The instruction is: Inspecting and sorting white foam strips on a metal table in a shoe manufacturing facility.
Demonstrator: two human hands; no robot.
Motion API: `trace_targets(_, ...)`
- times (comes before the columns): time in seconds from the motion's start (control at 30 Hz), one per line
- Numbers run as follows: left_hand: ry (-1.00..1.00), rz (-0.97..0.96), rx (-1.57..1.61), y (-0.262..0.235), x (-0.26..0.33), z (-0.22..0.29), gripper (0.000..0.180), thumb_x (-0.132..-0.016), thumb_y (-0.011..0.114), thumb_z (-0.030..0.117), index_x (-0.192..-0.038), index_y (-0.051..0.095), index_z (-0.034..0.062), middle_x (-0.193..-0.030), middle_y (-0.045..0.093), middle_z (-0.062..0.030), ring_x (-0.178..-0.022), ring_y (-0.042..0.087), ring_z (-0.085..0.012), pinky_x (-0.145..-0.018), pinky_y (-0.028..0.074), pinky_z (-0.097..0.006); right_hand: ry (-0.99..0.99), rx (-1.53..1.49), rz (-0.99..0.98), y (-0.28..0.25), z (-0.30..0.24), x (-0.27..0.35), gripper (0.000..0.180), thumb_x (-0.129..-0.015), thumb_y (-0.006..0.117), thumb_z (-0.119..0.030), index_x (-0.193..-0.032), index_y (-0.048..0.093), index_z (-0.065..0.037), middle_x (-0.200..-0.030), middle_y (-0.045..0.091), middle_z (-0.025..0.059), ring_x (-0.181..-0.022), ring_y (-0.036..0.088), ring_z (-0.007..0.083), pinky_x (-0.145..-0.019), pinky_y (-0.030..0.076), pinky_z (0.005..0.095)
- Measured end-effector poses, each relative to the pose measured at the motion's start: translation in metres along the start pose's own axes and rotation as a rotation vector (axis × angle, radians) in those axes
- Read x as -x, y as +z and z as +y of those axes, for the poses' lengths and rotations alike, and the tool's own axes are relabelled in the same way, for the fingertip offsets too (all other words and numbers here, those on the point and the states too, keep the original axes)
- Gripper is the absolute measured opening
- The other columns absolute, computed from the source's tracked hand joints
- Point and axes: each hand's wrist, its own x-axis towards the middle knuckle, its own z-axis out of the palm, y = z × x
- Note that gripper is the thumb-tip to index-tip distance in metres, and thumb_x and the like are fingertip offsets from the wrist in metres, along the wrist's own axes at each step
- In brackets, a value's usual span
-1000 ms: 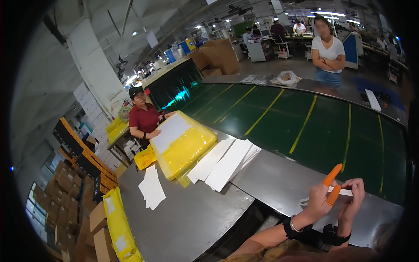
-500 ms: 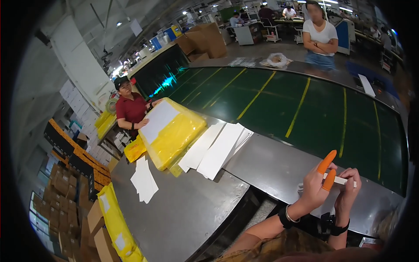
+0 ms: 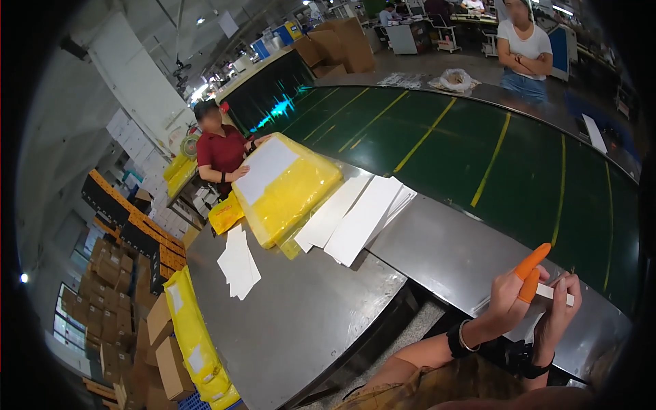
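My left hand [image 3: 510, 298] wears orange finger cots [image 3: 533, 262] on two fingers. It is closed around one end of a narrow white strip [image 3: 554, 294], which looks like folded paper or card. At the strip's other end, my right hand [image 3: 558, 317] pinches it between thumb and fingers. Both hands are above the metal table edge at the lower right. To their left, a fanned stack of long white sheets [image 3: 361, 222] lies on the metal table [image 3: 314, 321], beside a large yellow pack in clear plastic [image 3: 301, 183].
A green conveyor belt [image 3: 451, 160] with yellow lines runs beyond the table. A co-worker in a red shirt [image 3: 222, 152] touches the yellow pack. Smaller white sheets [image 3: 239, 263] lie at left. Another person [image 3: 524, 51] stands across the belt, arms folded.
My view has shifted, so the scene sits farther right in the picture. The orange-tipped fingers of my left hand have come closer together. Both hands still hold the strip.
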Motion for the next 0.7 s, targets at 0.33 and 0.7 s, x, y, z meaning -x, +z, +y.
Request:
trace_targets(0.33, 0.102, 0.024, 0.012, -0.005, -0.001, 0.010, 0.026, -0.099, 0.049, 0.014, -0.114, 0.061, -0.0030, -0.084, 0.067, -0.0096, -0.070, 0.066, -0.0199, -0.065, 0.051, -0.031, -0.125, 0.046, -0.004, 0.000, 0.005, 0.009, 0.029, -0.092, 0.060, -0.023, -0.073, 0.046, -0.005, -0.071, 0.048, 0.0045, -0.066, 0.042, 0.0111, -0.064, 0.033, 0.0257)
trace_targets(0.7, 0.087, -0.072, 0.060, -0.001, -0.012, 0.000, 0.015, -0.086, 0.051, 0.005, -0.097, 0.060, -0.0014, -0.079, 0.063, -0.0112, -0.065, 0.064, -0.0241, -0.062, 0.049, -0.030, -0.060, -0.091, 0.059, -0.007, 0.020, -0.002, 0.028, -0.099, 0.045, -0.024, -0.080, 0.045, -0.003, -0.072, 0.047, 0.0079, -0.065, 0.047, 0.0121, -0.066, 0.039, 0.0246)
